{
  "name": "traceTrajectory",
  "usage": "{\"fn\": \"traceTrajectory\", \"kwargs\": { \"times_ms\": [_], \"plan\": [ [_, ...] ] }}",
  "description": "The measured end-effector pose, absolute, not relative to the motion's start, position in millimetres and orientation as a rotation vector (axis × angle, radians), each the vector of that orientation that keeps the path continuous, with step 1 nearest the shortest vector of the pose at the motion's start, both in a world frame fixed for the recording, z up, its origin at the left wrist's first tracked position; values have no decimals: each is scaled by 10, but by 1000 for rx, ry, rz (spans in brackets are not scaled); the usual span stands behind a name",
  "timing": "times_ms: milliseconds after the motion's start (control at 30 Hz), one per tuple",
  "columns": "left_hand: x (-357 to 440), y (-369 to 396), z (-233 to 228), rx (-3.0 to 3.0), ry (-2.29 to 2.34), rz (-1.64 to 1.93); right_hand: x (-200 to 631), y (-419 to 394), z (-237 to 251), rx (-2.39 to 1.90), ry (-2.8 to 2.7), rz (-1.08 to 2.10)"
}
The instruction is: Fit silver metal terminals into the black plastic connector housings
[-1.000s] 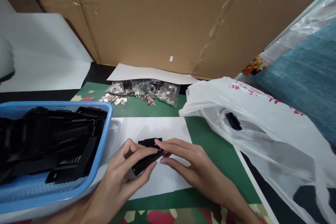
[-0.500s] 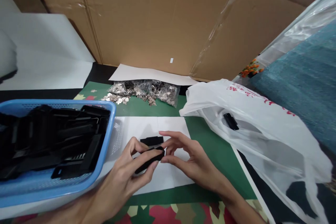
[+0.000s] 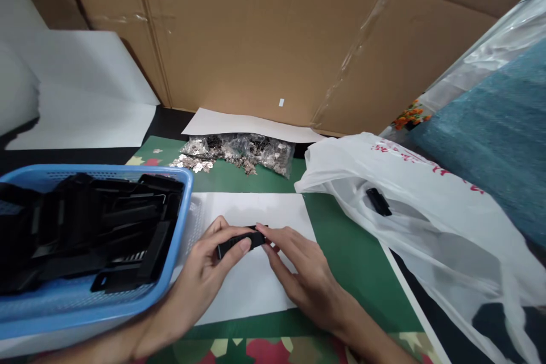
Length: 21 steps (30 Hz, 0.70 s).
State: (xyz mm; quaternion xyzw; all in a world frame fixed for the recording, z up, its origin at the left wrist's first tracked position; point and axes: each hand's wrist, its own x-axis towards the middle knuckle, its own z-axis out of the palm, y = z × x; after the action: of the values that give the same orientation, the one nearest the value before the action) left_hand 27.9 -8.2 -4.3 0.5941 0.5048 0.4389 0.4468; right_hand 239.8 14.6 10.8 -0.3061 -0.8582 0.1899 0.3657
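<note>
Above the white paper, my left hand (image 3: 202, 261) grips a small oblong black plastic piece (image 3: 234, 244) between thumb and fingers. The fingertips of my right hand (image 3: 309, 273) close on that piece's right end. Whatever small item may be between those fingertips is hidden. Just behind the held piece, a sliver of a second black piece (image 3: 265, 226) shows, mostly covered by my hands.
To the left stands a blue plastic basket (image 3: 185, 205) full of black plastic parts. Small silvery metal pieces (image 3: 198, 164) spill from clear bags (image 3: 273, 156) at the back. At right, a white plastic bag (image 3: 341, 153) holds a black part (image 3: 379, 202). Cardboard (image 3: 256, 34) rises behind.
The held piece has been turned more level, with its side facing me. My right hand has closed in on its right end, its fingers drawn together. The view has shifted slightly.
</note>
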Motion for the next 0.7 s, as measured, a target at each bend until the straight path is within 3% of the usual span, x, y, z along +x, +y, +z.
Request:
{"fn": "traceTrajectory", "kwargs": {
  "times_ms": [300,533,700],
  "plan": [
    [262,-80,44,1481,1137,1013,2658,238,227,-742,-2342,691],
    [251,-77,98,1436,1114,947,2731,246,217,-627,-2354,637],
    [246,-92,112,1413,1025,917,2688,403,335,-750,-2247,982]
  ]
}}
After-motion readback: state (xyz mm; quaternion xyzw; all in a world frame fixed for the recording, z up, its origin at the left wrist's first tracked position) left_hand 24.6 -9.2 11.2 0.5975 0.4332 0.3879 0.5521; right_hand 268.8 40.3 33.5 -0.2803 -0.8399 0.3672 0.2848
